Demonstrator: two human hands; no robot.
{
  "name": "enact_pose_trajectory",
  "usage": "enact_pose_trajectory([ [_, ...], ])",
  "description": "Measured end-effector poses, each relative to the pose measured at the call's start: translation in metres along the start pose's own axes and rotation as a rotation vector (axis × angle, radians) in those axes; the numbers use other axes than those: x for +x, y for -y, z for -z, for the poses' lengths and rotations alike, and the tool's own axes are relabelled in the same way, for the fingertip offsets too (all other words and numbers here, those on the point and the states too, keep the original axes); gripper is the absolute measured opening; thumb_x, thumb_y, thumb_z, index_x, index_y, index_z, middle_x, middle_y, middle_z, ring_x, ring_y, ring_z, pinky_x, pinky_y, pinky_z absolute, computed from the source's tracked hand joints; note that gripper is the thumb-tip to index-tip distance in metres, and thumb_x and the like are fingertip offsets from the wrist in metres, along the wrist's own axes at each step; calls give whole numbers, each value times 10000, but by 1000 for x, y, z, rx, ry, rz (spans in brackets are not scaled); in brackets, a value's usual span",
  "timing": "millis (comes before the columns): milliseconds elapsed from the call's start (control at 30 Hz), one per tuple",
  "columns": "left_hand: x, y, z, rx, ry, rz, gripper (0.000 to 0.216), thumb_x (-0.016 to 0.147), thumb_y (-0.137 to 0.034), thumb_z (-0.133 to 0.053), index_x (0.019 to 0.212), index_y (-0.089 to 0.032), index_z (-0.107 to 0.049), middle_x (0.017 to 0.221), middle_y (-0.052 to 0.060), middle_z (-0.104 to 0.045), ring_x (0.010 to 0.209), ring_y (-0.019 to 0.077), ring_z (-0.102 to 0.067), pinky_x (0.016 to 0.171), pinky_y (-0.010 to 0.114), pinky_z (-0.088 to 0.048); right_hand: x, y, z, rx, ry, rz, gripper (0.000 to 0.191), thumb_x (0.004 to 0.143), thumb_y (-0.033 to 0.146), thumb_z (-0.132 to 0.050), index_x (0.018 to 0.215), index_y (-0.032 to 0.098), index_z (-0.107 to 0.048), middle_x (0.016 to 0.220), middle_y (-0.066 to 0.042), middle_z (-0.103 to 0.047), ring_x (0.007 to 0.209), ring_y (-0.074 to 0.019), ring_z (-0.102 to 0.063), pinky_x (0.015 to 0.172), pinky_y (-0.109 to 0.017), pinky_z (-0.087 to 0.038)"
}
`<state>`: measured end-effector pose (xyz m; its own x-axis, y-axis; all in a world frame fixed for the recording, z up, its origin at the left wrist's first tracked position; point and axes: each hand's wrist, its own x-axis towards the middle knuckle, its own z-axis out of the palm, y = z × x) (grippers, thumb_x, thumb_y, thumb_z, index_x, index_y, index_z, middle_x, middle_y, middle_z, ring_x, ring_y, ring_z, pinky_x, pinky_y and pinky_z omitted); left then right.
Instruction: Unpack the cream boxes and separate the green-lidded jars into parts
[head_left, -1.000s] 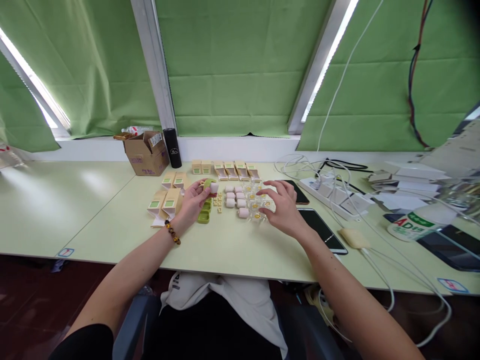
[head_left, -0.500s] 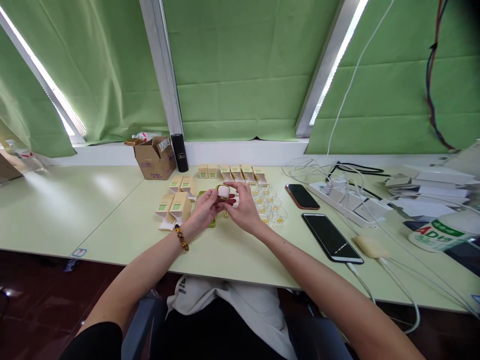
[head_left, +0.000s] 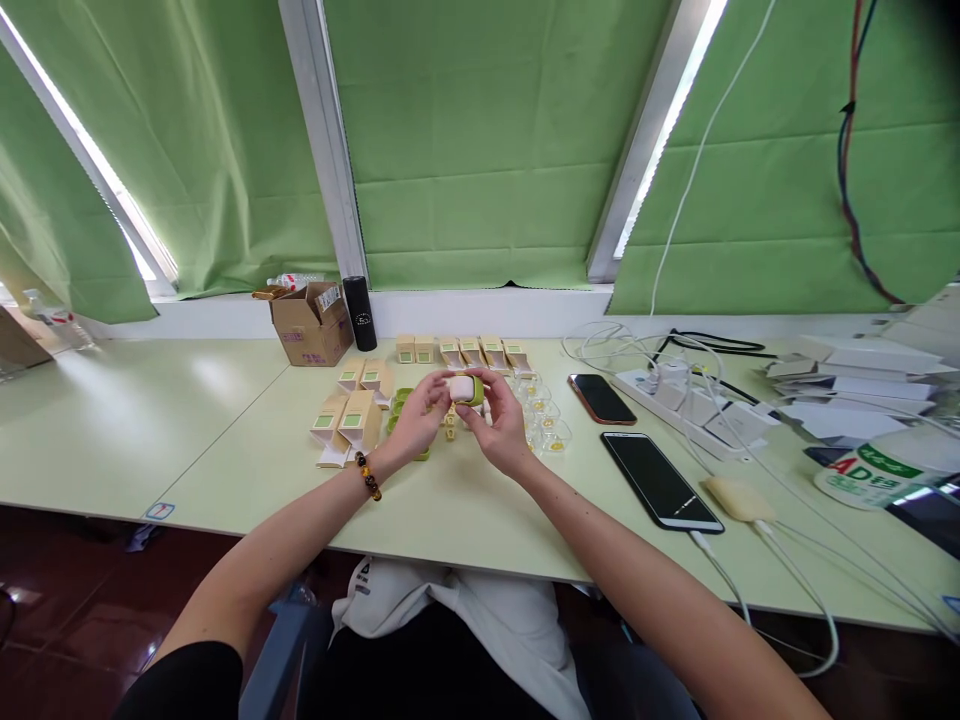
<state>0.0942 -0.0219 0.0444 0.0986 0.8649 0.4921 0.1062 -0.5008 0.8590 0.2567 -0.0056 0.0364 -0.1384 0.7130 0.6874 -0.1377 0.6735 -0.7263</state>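
My left hand [head_left: 415,420] and my right hand [head_left: 501,425] meet above the table, both pinched on a small green case with a white block in it [head_left: 465,388]. Under and behind the hands lie more green case parts [head_left: 400,400], white blocks and several clear cups with yellow pieces [head_left: 546,415]. Small tan boxes with green labels [head_left: 349,418] stand just left of my left hand, and a row of open tan boxes [head_left: 463,350] lines up behind.
A cardboard box [head_left: 305,324] and a black cylinder [head_left: 360,313] stand at the back by the window. Two phones [head_left: 658,478] lie to the right, beside a power strip [head_left: 690,400] with tangled white cables. Papers and a labelled bottle [head_left: 862,470] sit far right.
My right hand left the clear cups and came over to the left hand. Both hands now hold the green case with the white block, raised slightly.
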Motion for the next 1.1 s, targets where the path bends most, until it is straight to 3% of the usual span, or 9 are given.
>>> enact_pose_trajectory([
  [67, 2, -7, 5, 303, -56, -187, 530, 973, -287, -657, 1476, -229, -499, 1395, 145, -649, 1394, 308, -519, 1183, 562, -419, 2, -1, 1, 61, -2, -18, 474, 896, 385, -769, 1329, 279, -607, 1374, -109, -618, 1258, -276, -619, 1100, -479, -538],
  [133, 5, -13, 9, 537, -86, -382, 553, 945, -169, -655, 1472, -247, -505, 1400, 130, -638, 1424, 312, -448, 1204, 590, -389, 5, -4, 1, 127, 4, -65, 527, 887, 427, -783, 1359, 284, -599, 1397, -117, -608, 1232, -271, -638, 1068, -464, -569],
  [267, 12, -12, 12, 729, -78, -608, 449, 960, -99, -610, 1381, -253, -588, 1372, 123, -616, 1347, 292, -495, 1152, 568, -464, 10, -14, 3, 243, -14, -163, 597, 807, 471, -862, 1301, 298, -574, 1246, -85, -678, 1087, -243, -709, 960, -441, -633],
  [433, 13, 4, 12, 737, -79, -666, 392, 1013, -172, -592, 1397, -249, -584, 1344, 138, -594, 1268, 266, -573, 1043, 482, -564, 10, -20, 3, 290, -20, -208, 511, 819, 491, -854, 1179, 294, -549, 1062, -36, -741, 941, -213, -742, 867, -419, -653],
  [633, 3, 6, 15, 903, -101, -680, 374, 1035, -224, -588, 1409, -228, -565, 1265, 138, -623, 1197, 268, -596, 1004, 464, -577, 1, -17, -4, 242, 39, -180, 477, 883, 556, -777, 1239, 294, -600, 1104, -53, -737, 886, -200, -718, 799, -401, -648],
  [767, -1, 4, 17, 992, -104, -690, 342, 1036, -243, -594, 1375, -200, -579, 1235, 141, -639, 1161, 264, -600, 980, 446, -586, -3, -18, -3, 180, 77, -215, 498, 909, 579, -741, 1287, 280, -617, 981, -32, -737, 753, -177, -695, 753, -388, -638],
  [967, -4, 5, 17, 1085, -76, -676, 305, 1049, -264, -566, 1340, -185, -610, 1214, 146, -662, 1131, 260, -634, 949, 420, -597, -6, -22, -3, 153, 93, -182, 543, 958, 589, -671, 1411, 302, -581, 1191, -64, -739, 857, -188, -729, 806, -402, -663],
  [1100, -6, 8, 18, 1104, -35, -680, 307, 1062, -270, -530, 1346, -178, -600, 1210, 148, -676, 1099, 262, -660, 893, 407, -607, -9, -28, -1, 10, 106, -174, 491, 1010, 565, -597, 1411, 281, -612, 1092, -65, -764, 834, -209, -751, 808, -429, -670],
])
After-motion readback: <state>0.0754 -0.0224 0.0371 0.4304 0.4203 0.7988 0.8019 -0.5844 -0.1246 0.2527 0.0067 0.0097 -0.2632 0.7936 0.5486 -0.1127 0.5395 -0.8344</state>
